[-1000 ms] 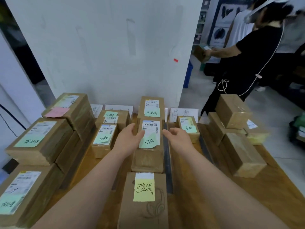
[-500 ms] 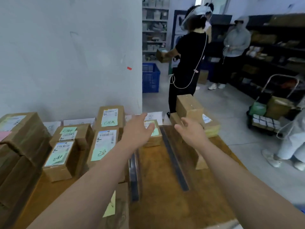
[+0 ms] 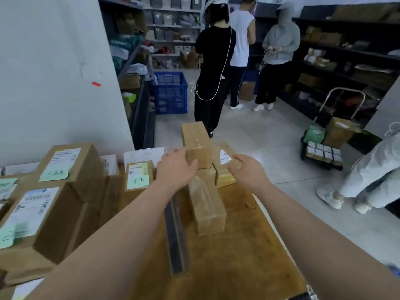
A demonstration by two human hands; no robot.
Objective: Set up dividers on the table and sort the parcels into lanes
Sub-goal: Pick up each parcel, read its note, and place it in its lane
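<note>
left hand (image 3: 176,167) fingers were spread, flat against the left face of the top parcel (image 3: 195,144); right hand (image 3: 249,172) was open, fingers apart, just beside it. the parcel sat on the stack at the table's (image 3: 238,256) far right. taped cardboard: probably stiff, light, slick; grip opposite side faces. long axis pointed away from the wearer.

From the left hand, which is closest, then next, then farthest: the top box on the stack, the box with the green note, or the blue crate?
1. Top box: at the left hand, touching its fingers.
2. Green-note box: just left, on the table.
3. Blue crate: far behind, on the floor.
</note>
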